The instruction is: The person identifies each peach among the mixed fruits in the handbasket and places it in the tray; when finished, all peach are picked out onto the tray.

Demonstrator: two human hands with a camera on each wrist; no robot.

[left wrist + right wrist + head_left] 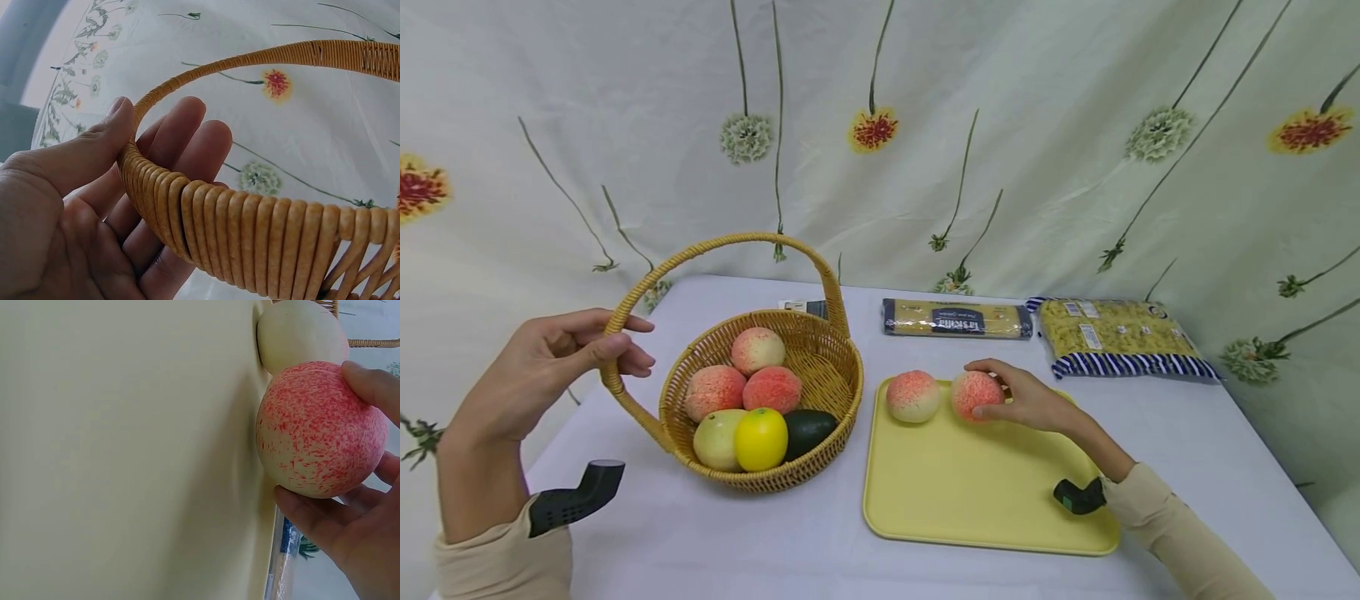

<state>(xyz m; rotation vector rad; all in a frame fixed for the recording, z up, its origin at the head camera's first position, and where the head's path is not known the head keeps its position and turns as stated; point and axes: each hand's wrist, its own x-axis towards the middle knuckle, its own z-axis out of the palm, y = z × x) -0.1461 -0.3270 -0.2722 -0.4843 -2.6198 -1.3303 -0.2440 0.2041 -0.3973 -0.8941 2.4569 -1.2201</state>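
My left hand (568,354) grips the side of the arched handle (730,239) of a wicker basket (850,400); in the left wrist view the thumb (94,140) lies on one side of the wrapped cane and the fingers behind it. In the basket are three peaches (715,392), a pale green round fruit (717,439), a yellow round fruit (761,439) and a dark green fruit (808,432). Over the far edge of a yellow tray (977,492), my right hand (1033,400) holds a speckled peach (322,431) between thumb and fingers. Another peach (913,397) sits on the tray just left of it.
Behind the tray lie a long pack of spaghetti (957,319) and a larger bag of pasta (1120,337) with striped ends. A small dark and white packet (805,307) shows partly behind the basket. A flowered cloth (1037,167) hangs behind the white table (760,542).
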